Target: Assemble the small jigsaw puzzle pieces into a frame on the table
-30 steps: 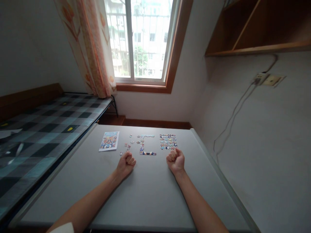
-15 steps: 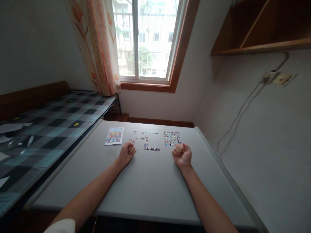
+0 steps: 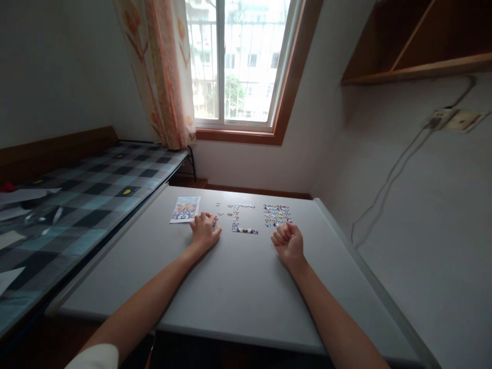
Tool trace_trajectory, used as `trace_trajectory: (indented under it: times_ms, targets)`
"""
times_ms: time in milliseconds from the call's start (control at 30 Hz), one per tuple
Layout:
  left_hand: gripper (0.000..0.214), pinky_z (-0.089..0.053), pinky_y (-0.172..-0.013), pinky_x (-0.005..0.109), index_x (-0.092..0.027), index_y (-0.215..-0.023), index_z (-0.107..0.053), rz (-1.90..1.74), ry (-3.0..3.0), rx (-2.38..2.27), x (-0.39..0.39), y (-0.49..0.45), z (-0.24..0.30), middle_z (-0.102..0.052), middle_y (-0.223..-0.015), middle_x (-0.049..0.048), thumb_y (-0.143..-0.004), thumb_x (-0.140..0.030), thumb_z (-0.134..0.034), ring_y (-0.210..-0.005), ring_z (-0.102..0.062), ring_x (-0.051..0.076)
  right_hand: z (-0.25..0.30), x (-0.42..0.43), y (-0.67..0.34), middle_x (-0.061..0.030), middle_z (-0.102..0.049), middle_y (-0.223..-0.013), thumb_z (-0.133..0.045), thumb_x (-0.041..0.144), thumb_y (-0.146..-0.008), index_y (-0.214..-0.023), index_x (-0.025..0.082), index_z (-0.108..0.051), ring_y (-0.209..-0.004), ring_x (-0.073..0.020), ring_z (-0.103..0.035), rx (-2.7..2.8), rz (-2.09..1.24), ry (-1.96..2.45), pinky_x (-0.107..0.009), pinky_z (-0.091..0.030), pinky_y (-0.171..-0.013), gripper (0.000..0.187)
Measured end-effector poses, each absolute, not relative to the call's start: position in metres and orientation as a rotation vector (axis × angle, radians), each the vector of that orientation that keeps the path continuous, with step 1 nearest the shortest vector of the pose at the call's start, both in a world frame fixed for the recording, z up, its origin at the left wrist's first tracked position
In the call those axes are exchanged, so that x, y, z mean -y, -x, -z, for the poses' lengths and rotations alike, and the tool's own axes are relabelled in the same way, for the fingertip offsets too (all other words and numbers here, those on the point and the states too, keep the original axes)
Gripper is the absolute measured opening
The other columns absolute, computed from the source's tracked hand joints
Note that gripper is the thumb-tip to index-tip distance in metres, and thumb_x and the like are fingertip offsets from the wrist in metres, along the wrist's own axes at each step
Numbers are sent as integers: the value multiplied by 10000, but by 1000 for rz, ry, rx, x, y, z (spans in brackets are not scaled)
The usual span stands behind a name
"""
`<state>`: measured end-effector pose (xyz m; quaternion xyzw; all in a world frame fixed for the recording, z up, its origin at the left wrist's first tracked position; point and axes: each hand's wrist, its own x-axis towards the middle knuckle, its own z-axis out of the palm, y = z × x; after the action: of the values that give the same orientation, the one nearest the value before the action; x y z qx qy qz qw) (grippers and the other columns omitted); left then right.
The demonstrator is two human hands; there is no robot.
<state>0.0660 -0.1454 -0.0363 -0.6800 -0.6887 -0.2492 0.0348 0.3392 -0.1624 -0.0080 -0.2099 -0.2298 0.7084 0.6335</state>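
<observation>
My left hand (image 3: 205,230) has its fingers stretched forward and somewhat spread, over a few loose jigsaw pieces (image 3: 216,219) that it partly covers; no piece shows in its grasp. Just beyond it lies the printed picture sheet (image 3: 185,209). My right hand (image 3: 288,240) rests on the table as a closed fist, with nothing visible in it. In front of that fist is a block of jigsaw pieces in rows (image 3: 277,214). Between the hands, a partly joined puzzle border (image 3: 245,231) forms a C shape, with a few loose pieces (image 3: 229,213) to its left.
The pale table (image 3: 238,287) has a raised rail (image 3: 369,266) on its right side. A bed with a checked cover (image 3: 146,159) stands to the left, holding papers (image 3: 11,241). A cable (image 3: 378,189) hangs along the right wall below a wooden shelf (image 3: 418,66).
My left hand has opened from a fist, its fingers reaching forward over the loose pieces by the picture sheet. My right fist stays in place. The view has shifted slightly.
</observation>
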Motion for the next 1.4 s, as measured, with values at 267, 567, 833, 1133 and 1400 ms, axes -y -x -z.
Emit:
trace_trajectory:
  times_ms: [267, 567, 833, 1133, 1400]
  targets:
    - [309, -269, -970, 483, -288, -1076, -671, 716, 2172, 1998, 151, -67, 39, -462, -1232, 89, -830, -391, -515, -1158, -344, 320, 8, 163, -334, 79, -154, -407, -526, 246, -768, -461, 190, -216, -363, -61, -93, 590, -1596, 517, -205, -116, -336, 440]
    - [265, -283, -963, 461, -285, -1025, -687, 834, 2154, 1968, 161, -77, 37, -458, -1222, 87, -814, -390, -566, -1174, -343, 295, 18, 161, -326, 84, -212, -398, -564, 311, -750, -440, 183, -359, -337, -39, -131, 738, -1555, 607, -182, -122, -323, 393]
    - [233, -239, -1013, 483, -221, -905, -696, 718, 2177, 1845, 156, -86, 29, -470, -1254, 100, -836, -362, -523, -1226, -317, 302, -4, 143, -303, 86, -274, -392, -630, 359, -709, -451, 184, -411, -318, -26, -213, 885, -1267, 768, -177, -140, -323, 381]
    - [248, -214, -1027, 528, -232, -975, -696, 772, 2142, 1960, 153, -86, 24, -472, -1246, 108, -819, -337, -533, -1223, -309, 337, -2, 105, -292, 90, -299, -386, -596, 476, -761, -511, 203, -421, -310, -38, -245, 917, -954, 891, -183, -170, -317, 409]
    - [225, -233, -1005, 522, -243, -850, -701, 766, 2088, 2056, 145, -81, 31, -451, -1219, 96, -812, -422, -570, -1199, -315, 331, 38, 113, -295, 64, -341, -363, -521, 486, -789, -455, 212, -439, -351, -78, -309, 1126, -736, 1107, -231, -260, -387, 440]
